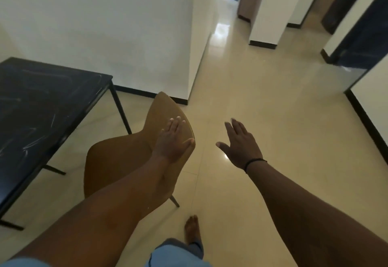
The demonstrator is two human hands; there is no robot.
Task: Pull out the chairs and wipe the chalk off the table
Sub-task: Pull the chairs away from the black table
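So the mustard-brown moulded shell chair sits at about 7 o'clock from frame centre, already clear of the black rectangular worktop with thin metal legs, which is over at 9 o'clock with pale chalk scribbles smeared across its top. The chair's seat faces the worktop and its backrest points off toward 1 o'clock. The left hand is lying flat on the top edge of the backrest, fingers straight, thumb out along the rim, not really wrapped around anything. The right hand hangs in the air at around 4 o'clock, fingers spread wide, holding nothing, with a thin black wrist band on it. I'd say the chair part is mostly sorted on this side and the wiping isn't started. If it needs to go further, I'd hook fingers over the backrest rim instead of pushing flat, and slide it slowly so the legs don't catch on the glossy cream tiled floor. A bare foot is close to a chair leg, so mind that.
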